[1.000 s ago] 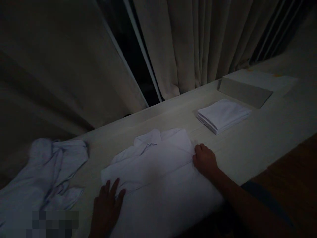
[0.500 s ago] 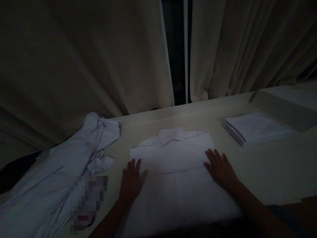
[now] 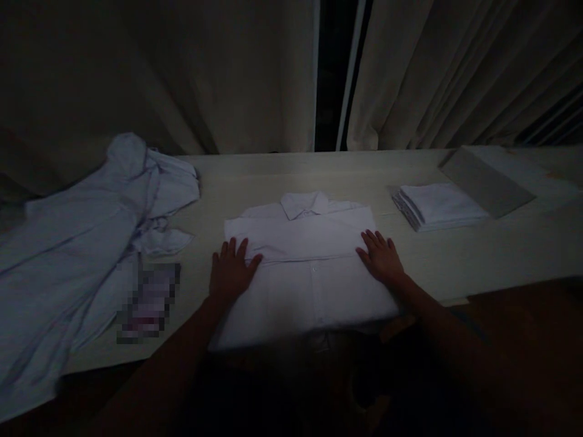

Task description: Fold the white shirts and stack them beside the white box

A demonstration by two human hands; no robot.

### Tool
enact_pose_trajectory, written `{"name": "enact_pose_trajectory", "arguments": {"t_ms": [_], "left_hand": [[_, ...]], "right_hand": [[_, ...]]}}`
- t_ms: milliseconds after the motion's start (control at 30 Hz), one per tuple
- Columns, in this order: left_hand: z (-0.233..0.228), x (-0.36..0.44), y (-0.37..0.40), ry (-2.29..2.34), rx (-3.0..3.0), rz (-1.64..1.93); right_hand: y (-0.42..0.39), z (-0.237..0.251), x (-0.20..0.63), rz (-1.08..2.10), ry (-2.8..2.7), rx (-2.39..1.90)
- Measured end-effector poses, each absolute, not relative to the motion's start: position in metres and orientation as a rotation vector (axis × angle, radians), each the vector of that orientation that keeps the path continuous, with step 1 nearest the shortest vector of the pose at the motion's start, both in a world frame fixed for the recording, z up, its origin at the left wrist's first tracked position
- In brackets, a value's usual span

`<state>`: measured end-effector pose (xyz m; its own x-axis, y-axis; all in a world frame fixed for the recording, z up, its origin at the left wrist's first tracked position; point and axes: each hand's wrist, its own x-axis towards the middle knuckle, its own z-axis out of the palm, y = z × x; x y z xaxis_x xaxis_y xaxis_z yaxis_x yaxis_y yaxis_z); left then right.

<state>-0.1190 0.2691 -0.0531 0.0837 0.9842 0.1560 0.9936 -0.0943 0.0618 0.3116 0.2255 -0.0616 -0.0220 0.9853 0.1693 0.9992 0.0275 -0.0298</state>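
A white collared shirt [image 3: 305,261] lies flat on the pale table [image 3: 478,255], collar toward the curtains, sleeves folded in, its lower part hanging over the near edge. My left hand [image 3: 231,273] rests flat on the shirt's left edge with fingers spread. My right hand [image 3: 381,258] lies flat on the shirt's right edge, fingers apart. Neither hand grips the cloth.
A crumpled heap of pale shirts [image 3: 77,237] covers the table's left end. A stack of folded white cloth [image 3: 437,205] sits at the right, beside a flat grey box [image 3: 489,182]. Beige curtains [image 3: 182,73] hang behind the table. The room is dim.
The view has swung to face the table squarely. Both hands have spread their fingers and settled flat on the two side edges of the shirt.
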Motion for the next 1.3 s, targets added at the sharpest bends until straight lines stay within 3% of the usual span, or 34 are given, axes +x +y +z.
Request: {"name": "enact_pose_trajectory", "arguments": {"t_ms": [367,1300], "left_hand": [[-0.0555,-0.1219,0.267,-2.091,-2.32,-0.438],[-0.0556,-0.1242,0.2755,-2.084,-2.286,-0.237]], "right_hand": [[0.2238,-0.0577,0.3111,-0.187,-2.185,-2.118],[0.231,-0.0619,0.3099,-0.191,-2.198,-2.065]]}}
